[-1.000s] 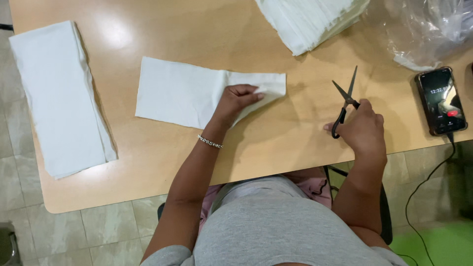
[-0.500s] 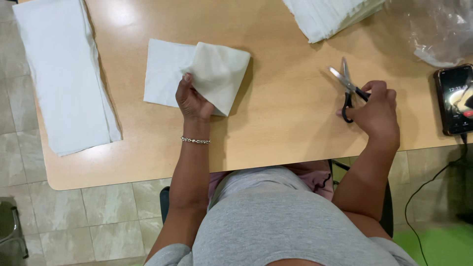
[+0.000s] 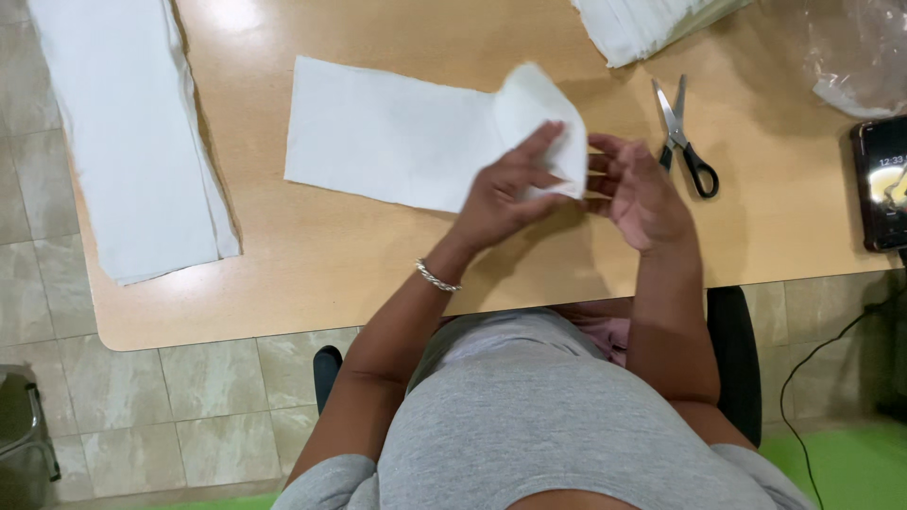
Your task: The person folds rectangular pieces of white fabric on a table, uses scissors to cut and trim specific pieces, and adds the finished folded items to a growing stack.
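Pinching the white cloth strip end in my left hand to lift it | right hand hovering open | scissors lying free near table far edge

A sewing workroom: wooden table, cloth stacks, scissors; tiled floor.

We lose the phone and plastic bag at the right edge; the folded cloth stack is cropped above.

Your phone lies at the table's right edge, its dark rectangular screen lit. A crumpled clear plastic bag sits just beyond it.
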